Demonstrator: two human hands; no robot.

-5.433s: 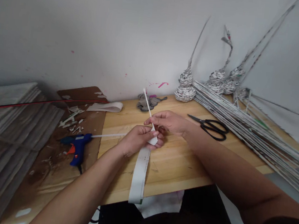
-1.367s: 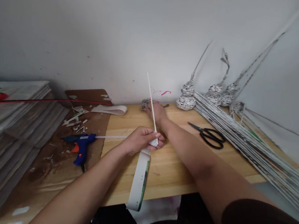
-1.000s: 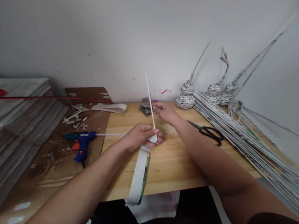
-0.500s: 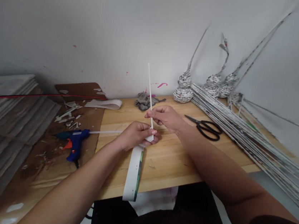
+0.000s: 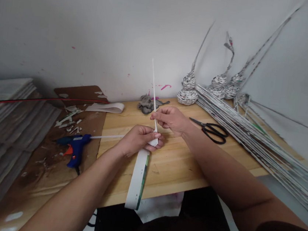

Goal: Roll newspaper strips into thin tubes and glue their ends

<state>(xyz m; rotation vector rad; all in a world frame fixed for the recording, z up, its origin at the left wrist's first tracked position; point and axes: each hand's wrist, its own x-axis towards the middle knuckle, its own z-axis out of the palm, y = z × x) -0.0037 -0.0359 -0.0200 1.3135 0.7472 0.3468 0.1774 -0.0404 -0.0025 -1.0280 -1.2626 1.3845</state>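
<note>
My left hand [image 5: 141, 140] is closed on the end of a white paper strip [image 5: 136, 180], which curls down over the table's front edge and shows a green printed side. From the folded paper in its fingers rises a thin white stick [image 5: 154, 80], tilted slightly left. The fingertips of my right hand [image 5: 167, 119] pinch this stick just above my left thumb. Left of my hands, a blue glue gun [image 5: 77, 149] with an orange trigger lies on brown cardboard, and its glue stick [image 5: 107, 137] points toward my left wrist.
Black scissors [image 5: 210, 131] lie right of my hands, beside a long bundle of paper rods [image 5: 240, 136]. Woven paper gourd shapes [image 5: 188, 89] stand by the wall. A grey rag [image 5: 146, 104], a paper loop [image 5: 107, 107], scraps [image 5: 68, 118] and stacked paper [image 5: 4, 132] are also around.
Both hands keep their grip on the paper strip and stick, with hardly any movement. The whole view has shifted slightly.
</note>
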